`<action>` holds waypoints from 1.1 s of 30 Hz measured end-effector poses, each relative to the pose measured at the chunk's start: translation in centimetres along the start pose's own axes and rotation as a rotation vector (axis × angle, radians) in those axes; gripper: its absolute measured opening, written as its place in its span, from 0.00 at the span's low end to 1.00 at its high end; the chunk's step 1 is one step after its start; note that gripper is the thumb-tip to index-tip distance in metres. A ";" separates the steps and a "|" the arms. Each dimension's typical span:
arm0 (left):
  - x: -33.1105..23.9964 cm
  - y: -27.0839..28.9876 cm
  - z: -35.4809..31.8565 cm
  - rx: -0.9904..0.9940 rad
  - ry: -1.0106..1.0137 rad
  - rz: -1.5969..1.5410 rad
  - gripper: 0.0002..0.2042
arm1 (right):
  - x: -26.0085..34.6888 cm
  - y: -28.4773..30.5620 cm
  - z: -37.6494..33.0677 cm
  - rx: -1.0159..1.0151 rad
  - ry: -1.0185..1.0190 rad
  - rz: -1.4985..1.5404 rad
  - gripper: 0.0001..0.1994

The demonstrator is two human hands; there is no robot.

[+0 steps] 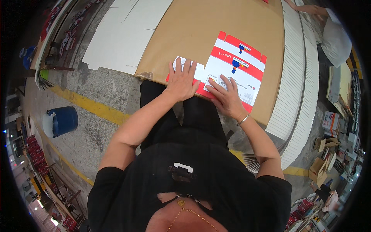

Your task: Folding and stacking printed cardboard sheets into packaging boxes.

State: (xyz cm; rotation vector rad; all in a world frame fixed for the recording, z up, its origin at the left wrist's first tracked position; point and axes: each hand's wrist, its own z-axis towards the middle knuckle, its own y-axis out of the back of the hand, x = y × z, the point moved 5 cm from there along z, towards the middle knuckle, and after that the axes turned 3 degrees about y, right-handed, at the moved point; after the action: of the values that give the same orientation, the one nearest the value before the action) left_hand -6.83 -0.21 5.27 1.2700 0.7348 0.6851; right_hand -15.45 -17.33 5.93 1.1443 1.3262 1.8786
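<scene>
We are seeing a straight yellow painted stripe point(92, 107) crossing the speckled grey floor point(94, 129) near a round blue bin point(65, 121).

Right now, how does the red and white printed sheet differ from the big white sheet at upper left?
The printed sheet carries red bands and small pictures; the white sheet is white with a few thin dark lines. The printed sheet looks smaller than the white sheet. The right hand rests on the printed sheet; no hand touches the white sheet. Both lie flat, with notched edges.
</scene>
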 end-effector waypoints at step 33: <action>1.3 -1.4 6.7 -0.096 0.042 -0.177 0.32 | -0.6 0.2 -0.9 0.064 -0.015 0.053 0.28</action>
State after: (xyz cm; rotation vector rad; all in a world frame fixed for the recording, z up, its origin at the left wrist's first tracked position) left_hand -0.63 -3.31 4.72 1.0918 0.8284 0.5963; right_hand -15.98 -18.31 5.84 1.2345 1.3691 1.8732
